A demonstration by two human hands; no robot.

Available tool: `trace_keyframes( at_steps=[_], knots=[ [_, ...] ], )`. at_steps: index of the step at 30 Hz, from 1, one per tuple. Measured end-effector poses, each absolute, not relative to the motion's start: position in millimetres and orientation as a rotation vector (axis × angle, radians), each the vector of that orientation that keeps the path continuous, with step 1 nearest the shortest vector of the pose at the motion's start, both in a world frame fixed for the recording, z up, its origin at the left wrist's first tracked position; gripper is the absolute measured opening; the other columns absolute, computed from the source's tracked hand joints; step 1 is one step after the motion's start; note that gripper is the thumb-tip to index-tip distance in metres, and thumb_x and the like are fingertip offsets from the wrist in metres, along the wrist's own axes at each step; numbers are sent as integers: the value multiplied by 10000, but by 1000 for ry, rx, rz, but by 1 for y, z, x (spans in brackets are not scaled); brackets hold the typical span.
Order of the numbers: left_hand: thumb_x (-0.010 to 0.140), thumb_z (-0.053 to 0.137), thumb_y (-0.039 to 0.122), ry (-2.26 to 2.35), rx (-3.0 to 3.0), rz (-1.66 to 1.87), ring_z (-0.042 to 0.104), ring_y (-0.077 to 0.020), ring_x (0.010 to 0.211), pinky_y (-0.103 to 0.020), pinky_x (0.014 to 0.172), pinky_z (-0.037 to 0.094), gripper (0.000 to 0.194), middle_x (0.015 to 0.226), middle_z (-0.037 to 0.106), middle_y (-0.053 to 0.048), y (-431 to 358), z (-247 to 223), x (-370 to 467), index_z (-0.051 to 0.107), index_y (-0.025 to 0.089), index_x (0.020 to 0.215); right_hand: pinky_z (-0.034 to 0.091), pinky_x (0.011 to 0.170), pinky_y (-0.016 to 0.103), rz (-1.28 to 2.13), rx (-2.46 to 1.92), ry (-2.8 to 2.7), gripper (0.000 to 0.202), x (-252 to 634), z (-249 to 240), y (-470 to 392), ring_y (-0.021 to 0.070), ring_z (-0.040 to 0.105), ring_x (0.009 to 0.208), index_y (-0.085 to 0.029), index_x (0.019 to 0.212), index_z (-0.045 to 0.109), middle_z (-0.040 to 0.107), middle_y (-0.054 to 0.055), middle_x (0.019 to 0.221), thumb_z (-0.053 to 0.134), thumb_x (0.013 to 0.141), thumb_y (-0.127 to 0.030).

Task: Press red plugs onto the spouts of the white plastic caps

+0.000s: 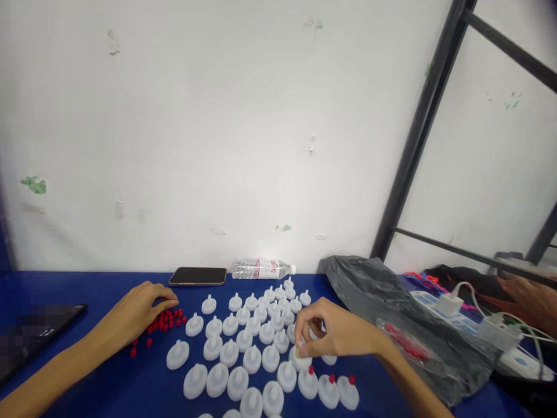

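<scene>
My left hand [141, 309] is at the left, over a scatter of small red caps [163, 321]. Its thumb and fingertips come together there; what lies between them is hidden. At the right of a group of white round pieces with nozzles [238, 380], my right hand [328, 330] pinches thumb and forefinger at the top of one white nozzle piece [300, 360]. The fingers cover its tip, so I cannot see whether a cap is there. Three white pieces in front of that hand carry red caps on their nozzles, one a capped white piece [329, 392].
A phone [198, 276] and a clear plastic bottle [263, 269] lie by the wall. Another dark device [37, 337] is at the left. A grey plastic bag [369, 296], a clear packet of red pieces [407, 342] and a power strip [456, 316] sit at the right. Another person's hand [528, 296] shows beyond.
</scene>
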State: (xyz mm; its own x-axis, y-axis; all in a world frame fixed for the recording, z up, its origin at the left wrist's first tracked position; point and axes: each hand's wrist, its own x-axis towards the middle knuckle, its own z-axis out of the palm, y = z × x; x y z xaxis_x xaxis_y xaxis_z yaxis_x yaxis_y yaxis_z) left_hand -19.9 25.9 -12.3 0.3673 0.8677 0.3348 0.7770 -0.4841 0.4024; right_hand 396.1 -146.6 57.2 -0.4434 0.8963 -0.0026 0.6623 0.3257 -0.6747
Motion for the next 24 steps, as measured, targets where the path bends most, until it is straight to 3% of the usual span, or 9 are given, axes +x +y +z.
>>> trace_keyframes(
  at_steps=[9,18,24],
  knots=[
    [840,580,564,1507,2447,723,729,-338,960,-365,839,524,364,950,829,-58,34,-18,-21,829,302,802,338,539,222,878,-1498,-2168,162,410,82,-158,96,443,579,-181,797,730,579,-45,634,787,808,-332],
    [849,582,575,1503,2439,730,739,-316,925,-328,789,522,373,930,825,-46,30,-15,-18,823,293,808,396,555,217,919,-1553,-2243,138,422,68,-153,127,596,627,-187,786,776,739,-8,736,833,748,-307],
    [902,549,574,1539,2411,707,722,-314,943,-314,787,495,427,957,833,-40,20,-10,-12,818,246,858,437,617,222,887,-1519,-2266,127,412,63,-149,130,618,685,-202,844,802,786,-1,850,810,795,-319]
  ],
)
